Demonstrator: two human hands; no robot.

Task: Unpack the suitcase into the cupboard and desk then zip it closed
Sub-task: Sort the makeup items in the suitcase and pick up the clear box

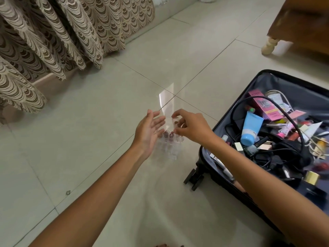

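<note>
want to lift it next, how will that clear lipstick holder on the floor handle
The clear holder looks like rigid plastic, so probably stiff and light. Its glossy walls may be slippery. The lipsticks stand upright in it, so tilting it could spill them.

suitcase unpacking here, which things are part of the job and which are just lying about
Part of the job: open suitcase; blue tube; pink box; black cables; clear lipstick organiser on the floor between left hand and right hand.

Lying about: curtain; wooden furniture.
</note>
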